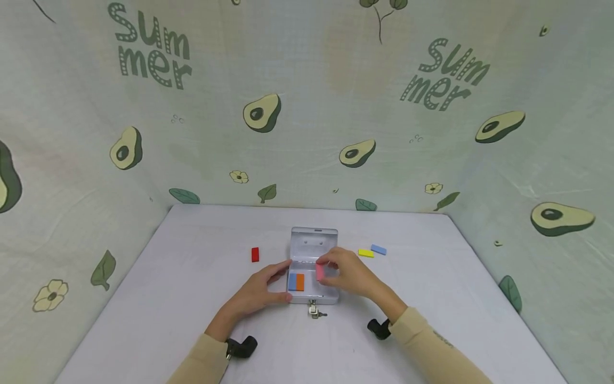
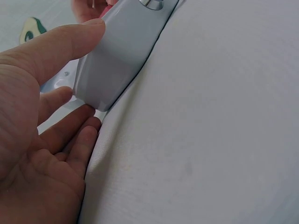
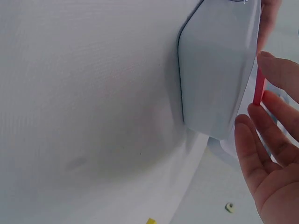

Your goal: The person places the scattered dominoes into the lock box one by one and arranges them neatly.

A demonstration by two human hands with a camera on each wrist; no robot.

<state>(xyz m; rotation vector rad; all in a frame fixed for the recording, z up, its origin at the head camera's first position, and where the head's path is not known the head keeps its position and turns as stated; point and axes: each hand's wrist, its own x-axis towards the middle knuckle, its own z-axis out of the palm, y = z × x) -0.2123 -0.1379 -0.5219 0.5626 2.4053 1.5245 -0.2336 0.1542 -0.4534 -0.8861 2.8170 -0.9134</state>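
A small grey metal cash box [image 1: 314,296] stands on the table with its lid [image 1: 307,241] raised. My left hand [image 1: 261,288] holds the box's left side, thumb at the front corner and fingers farther back; the left wrist view shows the thumb [image 2: 70,44] along the rim. Over the right half of the box, my right hand [image 1: 347,272] pinches a pink block [image 1: 320,272] between thumb and fingers. Its edge [image 3: 259,86] shows in the right wrist view. A blue block [image 1: 292,281] and an orange block [image 1: 300,282] lie side by side inside the box, at left.
Keys [image 1: 314,311] hang from the lock at the box's front. A red block [image 1: 255,254] lies left of the box. To the right are a yellow block [image 1: 366,253] and another blue block [image 1: 379,249]. Patterned cloth [image 1: 307,133] walls the white table [image 1: 192,240] behind and at both sides.
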